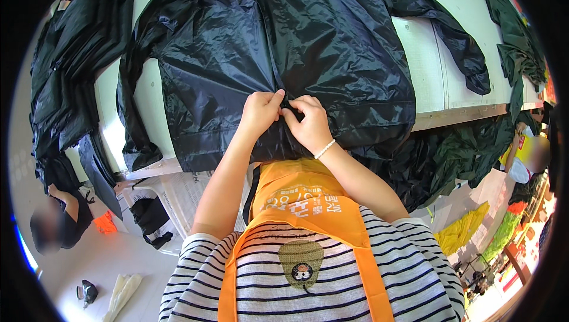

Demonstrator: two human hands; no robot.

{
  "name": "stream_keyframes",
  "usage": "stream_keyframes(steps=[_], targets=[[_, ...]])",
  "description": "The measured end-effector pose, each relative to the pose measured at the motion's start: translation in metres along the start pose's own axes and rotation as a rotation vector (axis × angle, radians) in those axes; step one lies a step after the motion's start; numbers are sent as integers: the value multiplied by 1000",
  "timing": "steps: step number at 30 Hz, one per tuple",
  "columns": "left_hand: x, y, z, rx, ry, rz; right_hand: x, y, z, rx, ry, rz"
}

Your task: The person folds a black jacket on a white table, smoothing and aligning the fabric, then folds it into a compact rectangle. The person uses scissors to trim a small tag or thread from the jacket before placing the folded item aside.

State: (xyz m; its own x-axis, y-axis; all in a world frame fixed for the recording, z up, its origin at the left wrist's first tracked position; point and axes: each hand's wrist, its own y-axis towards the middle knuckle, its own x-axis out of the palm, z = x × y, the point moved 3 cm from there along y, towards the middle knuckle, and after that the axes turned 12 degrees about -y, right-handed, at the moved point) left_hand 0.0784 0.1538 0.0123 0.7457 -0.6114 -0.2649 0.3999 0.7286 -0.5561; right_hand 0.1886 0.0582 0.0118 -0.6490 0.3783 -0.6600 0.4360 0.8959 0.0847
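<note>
Head view, both hands (259, 113) (311, 123) nearly closed, pinching black jacket (344, 55)

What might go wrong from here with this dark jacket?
The glossy dark jacket may slip, since the left hand and right hand pinch only a small bunch near its hem. The beaded bracelet, close to the fabric, might snag it. Folds radiating from the pinch could leave creases.

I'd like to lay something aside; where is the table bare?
The white table shows bare between the black jacket and its right sleeve, and between that sleeve and the dark garments at right. Another patch separates the left sleeve from the stacked black garments. Crowded: the middle, under the jacket, and far left, under that stack.
</note>
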Motion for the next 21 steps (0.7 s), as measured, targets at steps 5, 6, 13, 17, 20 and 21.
stream_keyframes(steps=[5, 6, 13, 17, 20, 21], targets=[[7, -13, 13, 347, 436, 216, 0, 4, -2, -24, -54, -47], [9, -16, 14, 375, 461, 251, 4, 5, 5, -10, -25, -54], [3, -83, -62, 67, 96, 250, 28, 10, 35, 14, 59, -36], [40, -125, -182, -396, -292, 63, 39, 22, 42, -8, 4, -37], [73, -124, -228, -451, -865, 118, 41, 37, 42, 29, -25, -137], [83, -120, -234, -405, -1027, 152, 40, 39, 44, 0, -28, -115]])
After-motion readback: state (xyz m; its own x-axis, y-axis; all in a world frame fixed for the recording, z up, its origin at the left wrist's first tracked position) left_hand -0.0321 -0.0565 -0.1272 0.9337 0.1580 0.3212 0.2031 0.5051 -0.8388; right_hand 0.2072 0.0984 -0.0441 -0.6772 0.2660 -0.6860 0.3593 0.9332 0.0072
